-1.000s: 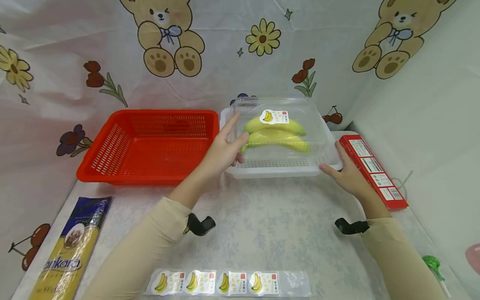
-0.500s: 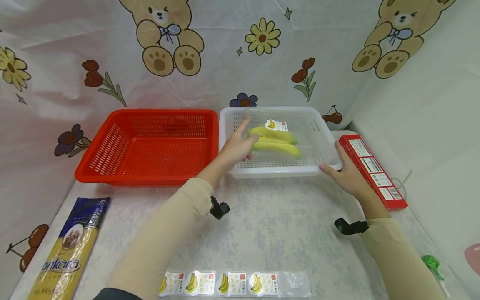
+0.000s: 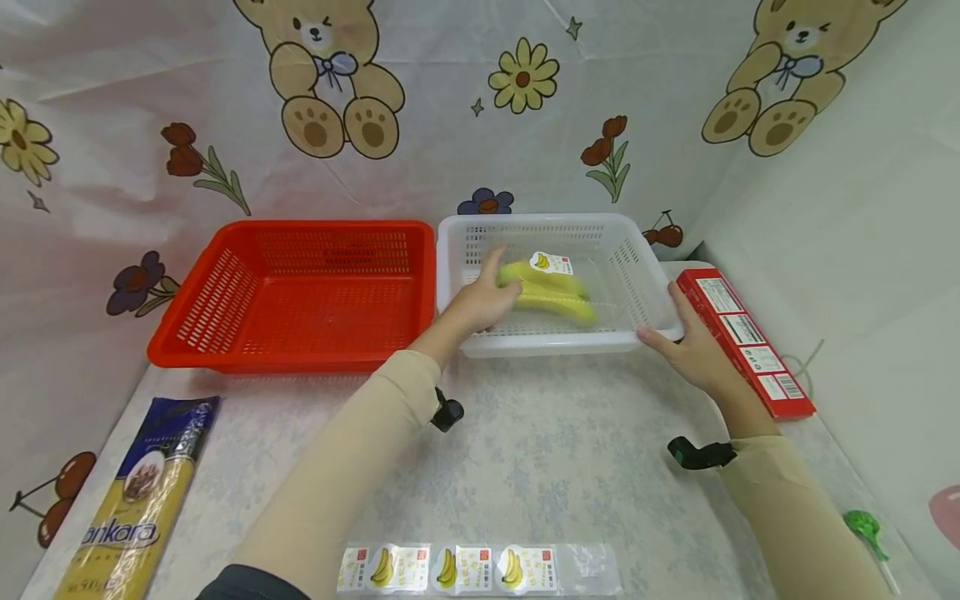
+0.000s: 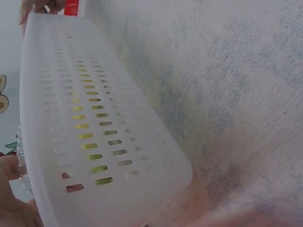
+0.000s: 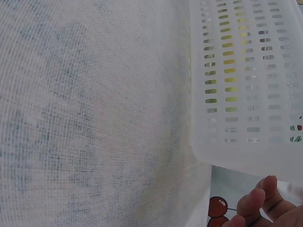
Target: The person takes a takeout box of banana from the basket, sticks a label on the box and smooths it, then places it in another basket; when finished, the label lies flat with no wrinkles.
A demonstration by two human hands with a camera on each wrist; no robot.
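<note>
Inside the white basket [image 3: 570, 342] lies a clear plastic clamshell box with yellow-green bananas [image 3: 551, 304] and a banana label [image 3: 551, 263] on its lid. My left hand [image 3: 480, 302] reaches over the basket's left side and grips the box's left edge, its index finger extended. The left wrist view shows the fingers [image 4: 12, 198] at the clear edge above the basket rim. At the basket's front right corner, my right hand [image 3: 693, 348] holds the rim, thumb in front and fingers along the outer side. Some right fingertips [image 5: 255, 201] show beside the basket wall.
A red basket [image 3: 330, 363] stands directly left of the white one. Right of my right hand leans a red carton [image 3: 746, 346]. A pasta packet [image 3: 138, 500] lies front left, a label strip [image 3: 480, 569] at the front edge, and a green lollipop [image 3: 864, 525] front right.
My left hand has moved right and lowered the banana box from above the white basket down into it. The right hand has stayed on the basket's corner.
</note>
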